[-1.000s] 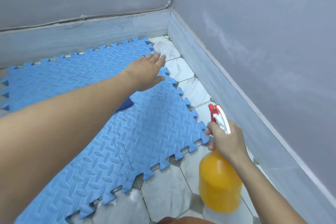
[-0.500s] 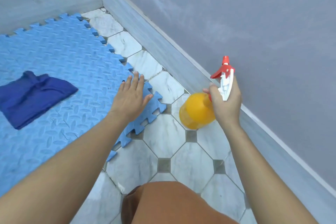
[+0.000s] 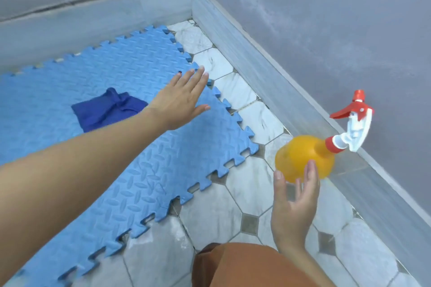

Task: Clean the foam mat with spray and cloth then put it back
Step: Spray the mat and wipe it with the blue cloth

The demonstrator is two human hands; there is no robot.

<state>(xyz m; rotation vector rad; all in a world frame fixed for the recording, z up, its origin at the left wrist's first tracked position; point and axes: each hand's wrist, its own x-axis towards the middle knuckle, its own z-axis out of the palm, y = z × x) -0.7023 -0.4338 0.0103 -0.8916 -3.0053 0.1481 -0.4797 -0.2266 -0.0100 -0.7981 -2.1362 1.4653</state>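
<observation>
Two bare hands reach out over the floor [image 3: 233,198]. Nearest, the right hand [image 3: 291,207] has its fingers [image 3: 311,170] spread open, gripping nothing, tips just beside the tilted orange spray bottle [image 3: 305,158]. Farther off, the left hand [image 3: 179,102] is flat and open above the blue foam mat [image 3: 140,182], with the dark blue cloth [image 3: 105,109] lying on the mat beyond.

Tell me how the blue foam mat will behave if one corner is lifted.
The foam mat is thin, so it will probably flex and droop rather than stay flat. It looks light. Its interlocking tiles may pull apart at the seams, and the blue cloth lying on it would likely slide.
</observation>
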